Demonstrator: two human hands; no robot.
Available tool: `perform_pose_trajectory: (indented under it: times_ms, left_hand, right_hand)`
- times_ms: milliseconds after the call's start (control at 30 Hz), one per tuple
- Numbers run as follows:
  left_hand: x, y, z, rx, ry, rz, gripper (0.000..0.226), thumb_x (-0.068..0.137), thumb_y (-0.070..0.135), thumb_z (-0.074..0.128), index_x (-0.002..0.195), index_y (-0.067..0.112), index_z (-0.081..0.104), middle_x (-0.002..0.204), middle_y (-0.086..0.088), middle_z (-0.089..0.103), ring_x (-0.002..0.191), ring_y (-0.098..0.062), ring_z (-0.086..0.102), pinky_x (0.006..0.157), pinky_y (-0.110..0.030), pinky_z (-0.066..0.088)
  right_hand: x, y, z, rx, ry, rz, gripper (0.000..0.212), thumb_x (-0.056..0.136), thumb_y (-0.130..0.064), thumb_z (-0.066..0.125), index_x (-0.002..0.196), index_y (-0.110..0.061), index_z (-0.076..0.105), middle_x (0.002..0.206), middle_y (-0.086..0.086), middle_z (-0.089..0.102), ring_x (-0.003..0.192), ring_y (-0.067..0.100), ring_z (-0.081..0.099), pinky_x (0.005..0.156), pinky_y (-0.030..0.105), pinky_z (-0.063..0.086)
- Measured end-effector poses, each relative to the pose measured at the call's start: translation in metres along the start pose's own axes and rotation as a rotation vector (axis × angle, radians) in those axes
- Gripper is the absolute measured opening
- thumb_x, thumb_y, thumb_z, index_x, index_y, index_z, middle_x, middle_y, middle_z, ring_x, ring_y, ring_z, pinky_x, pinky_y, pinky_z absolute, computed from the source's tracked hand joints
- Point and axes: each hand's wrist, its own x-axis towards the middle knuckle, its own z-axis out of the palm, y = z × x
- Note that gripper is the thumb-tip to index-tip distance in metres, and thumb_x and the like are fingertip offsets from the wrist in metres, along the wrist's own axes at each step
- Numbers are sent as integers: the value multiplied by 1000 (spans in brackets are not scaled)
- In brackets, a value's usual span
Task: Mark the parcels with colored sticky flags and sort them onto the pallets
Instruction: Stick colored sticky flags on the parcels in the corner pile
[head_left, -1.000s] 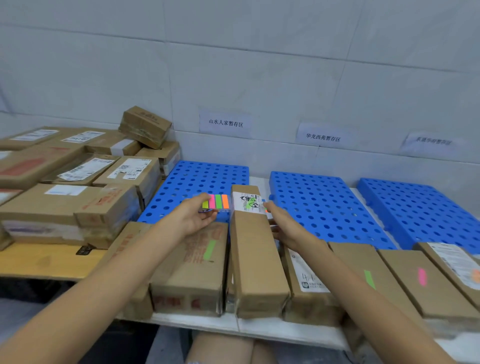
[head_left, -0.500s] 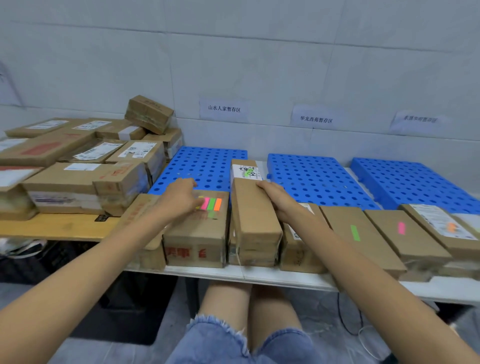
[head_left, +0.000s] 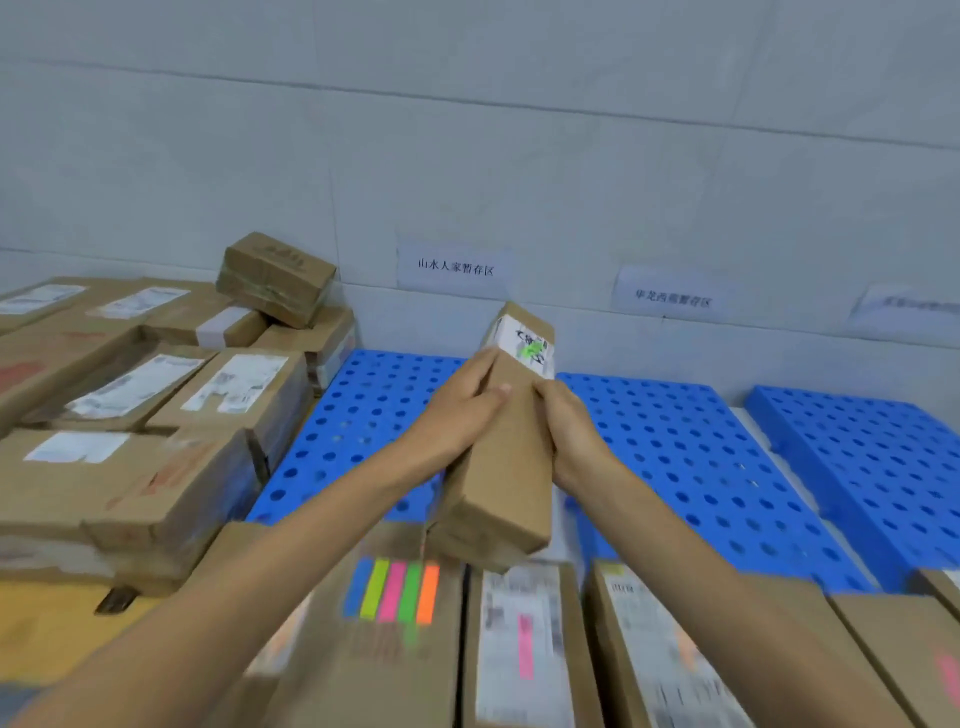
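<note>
Now the left hand (head_left: 460, 410) and right hand (head_left: 574, 436) both hold the long parcel (head_left: 501, 467), lifted above the blue pallets (head_left: 691, 447).

1. Illumination: bright, even and diffuse, cool in tone. The source is out of view, and the wall (head_left: 519, 130) shows no glare.
2. Shadows: soft and faint, darkest in the gaps between the stacked parcels (head_left: 171, 483) at left.
3. Motion blur: the near parcels (head_left: 524, 649) and sticky flags (head_left: 395, 590) are smeared vertically, so the label print is unreadable.
4. Sharpness: the held parcel (head_left: 498, 467) and left wall sign (head_left: 455, 266) are fairly crisp. The rightmost sign (head_left: 909, 306) is blurred.
5. Distortion: wide-angle, with the wall seams tilting toward the edges.
</note>
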Motion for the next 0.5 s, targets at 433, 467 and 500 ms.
perform_pose_trajectory:
  times_ms: [433,467,500]
  left_hand:
    - [147,34,-87,-367,581,-152,38,93,4,47,128,19,43,128,1,48,104,-9,56,77,-16,48]
    - [143,44,-96,-348,624,-169,39,94,3,47,129,16,41,128,1,46,101,-1,53,74,-9,45]
    - [139,55,-105,-338,658,-193,38,94,3,48,129,16,39,127,2,45,100,2,52,72,-6,44]
  right_hand:
    - [88,-102,69,-336,-283,306,48,83,-54,59,125,-33,49,119,-2,61,106,17,61,85,39,55]
    - [81,-112,70,-335,-330,350,50,79,-56,62,121,-32,51,120,0,60,106,17,61,80,39,57]
    - [74,-122,74,-322,-366,374,51,78,-56,65,118,-27,53,120,2,59,106,19,61,78,40,57]
